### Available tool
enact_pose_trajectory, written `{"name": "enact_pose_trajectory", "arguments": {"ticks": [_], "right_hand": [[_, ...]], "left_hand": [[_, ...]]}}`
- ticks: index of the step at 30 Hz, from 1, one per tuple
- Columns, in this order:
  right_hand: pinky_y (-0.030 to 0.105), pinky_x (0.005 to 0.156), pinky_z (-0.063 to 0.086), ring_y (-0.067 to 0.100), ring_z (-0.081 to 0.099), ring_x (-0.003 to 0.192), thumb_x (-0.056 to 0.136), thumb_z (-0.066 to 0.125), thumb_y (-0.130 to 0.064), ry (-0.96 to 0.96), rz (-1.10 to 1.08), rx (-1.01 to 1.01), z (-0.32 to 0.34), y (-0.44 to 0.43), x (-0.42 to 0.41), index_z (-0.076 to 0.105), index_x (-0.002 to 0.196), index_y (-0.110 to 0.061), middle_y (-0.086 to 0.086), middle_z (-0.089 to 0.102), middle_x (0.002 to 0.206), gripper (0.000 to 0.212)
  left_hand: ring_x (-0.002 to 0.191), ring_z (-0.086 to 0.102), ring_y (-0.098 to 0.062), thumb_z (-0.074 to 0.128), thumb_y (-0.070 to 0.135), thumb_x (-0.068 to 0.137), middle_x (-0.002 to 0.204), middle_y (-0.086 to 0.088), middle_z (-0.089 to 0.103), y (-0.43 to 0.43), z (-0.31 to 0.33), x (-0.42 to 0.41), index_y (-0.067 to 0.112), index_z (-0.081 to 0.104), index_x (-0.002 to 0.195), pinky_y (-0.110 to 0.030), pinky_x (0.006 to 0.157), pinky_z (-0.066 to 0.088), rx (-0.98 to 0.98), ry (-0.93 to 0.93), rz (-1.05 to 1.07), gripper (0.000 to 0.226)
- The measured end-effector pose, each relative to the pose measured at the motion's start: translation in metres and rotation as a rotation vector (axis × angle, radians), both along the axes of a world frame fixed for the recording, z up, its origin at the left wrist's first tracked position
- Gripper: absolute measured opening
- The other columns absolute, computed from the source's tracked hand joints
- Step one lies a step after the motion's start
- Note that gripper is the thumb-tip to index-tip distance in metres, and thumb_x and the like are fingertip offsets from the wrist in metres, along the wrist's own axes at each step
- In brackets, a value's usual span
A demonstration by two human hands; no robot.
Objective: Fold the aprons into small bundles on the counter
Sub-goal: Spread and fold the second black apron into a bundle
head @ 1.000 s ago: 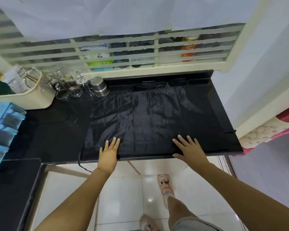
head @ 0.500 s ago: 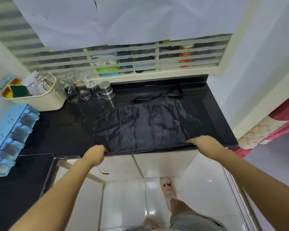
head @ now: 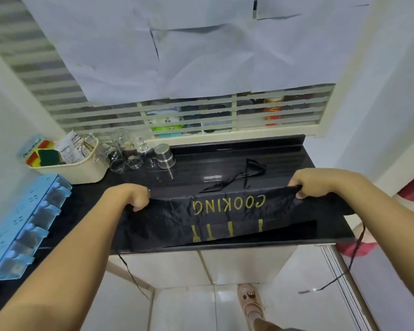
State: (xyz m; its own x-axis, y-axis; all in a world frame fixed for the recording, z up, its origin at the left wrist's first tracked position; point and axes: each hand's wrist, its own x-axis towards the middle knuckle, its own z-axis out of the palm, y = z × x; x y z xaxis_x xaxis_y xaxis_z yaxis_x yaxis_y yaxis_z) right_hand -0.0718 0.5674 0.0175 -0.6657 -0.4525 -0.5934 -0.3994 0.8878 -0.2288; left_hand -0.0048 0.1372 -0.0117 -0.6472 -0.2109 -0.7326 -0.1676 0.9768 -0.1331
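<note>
L hand [head: 134,198] & R hand [head: 313,183] each pinched an end of the apron [head: 225,218], its edge raised over the near counter [head: 285,161]. Fold prob. wanted level corners, even tension, dangling ties [head: 356,250] tucked in.

Left hand [head: 132,197] and right hand [head: 314,182]: fingertips are hidden beneath the apron [head: 167,220] edge they grip. At 9 o'clock, the blue drawer organizer [head: 26,220] is cut by the frame. At 12 o'clock, the items behind the window slats [head: 249,111] are indistinct.
</note>
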Motion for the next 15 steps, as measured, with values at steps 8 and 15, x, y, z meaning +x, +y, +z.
{"name": "enact_pose_trajectory", "arguments": {"ticks": [8,15], "right_hand": [[0.029,0.070,0.038,0.020,0.051,0.086,0.093,0.058,-0.016,0.022,0.014,0.083,-0.084,-0.016,-0.059,0.063,0.086,-0.017,-0.002,0.055,0.086,0.009],[0.026,0.085,0.040,0.023,0.055,0.112,0.096,0.056,-0.026,0.014,-0.043,0.052,-0.137,-0.022,-0.096,0.061,0.119,-0.012,0.003,0.058,0.122,0.028]], "left_hand": [[0.109,0.059,-0.031,0.040,-0.001,0.086,0.119,-0.016,0.063,0.001,-0.077,-0.014,-0.001,0.064,0.110,-0.030,0.082,0.045,0.112,0.200,0.164,0.034],[0.105,0.060,-0.033,0.047,0.004,0.085,0.111,-0.018,0.066,-0.011,-0.120,-0.024,0.000,0.066,0.100,-0.033,0.079,0.045,0.179,0.228,0.254,0.025]]}}
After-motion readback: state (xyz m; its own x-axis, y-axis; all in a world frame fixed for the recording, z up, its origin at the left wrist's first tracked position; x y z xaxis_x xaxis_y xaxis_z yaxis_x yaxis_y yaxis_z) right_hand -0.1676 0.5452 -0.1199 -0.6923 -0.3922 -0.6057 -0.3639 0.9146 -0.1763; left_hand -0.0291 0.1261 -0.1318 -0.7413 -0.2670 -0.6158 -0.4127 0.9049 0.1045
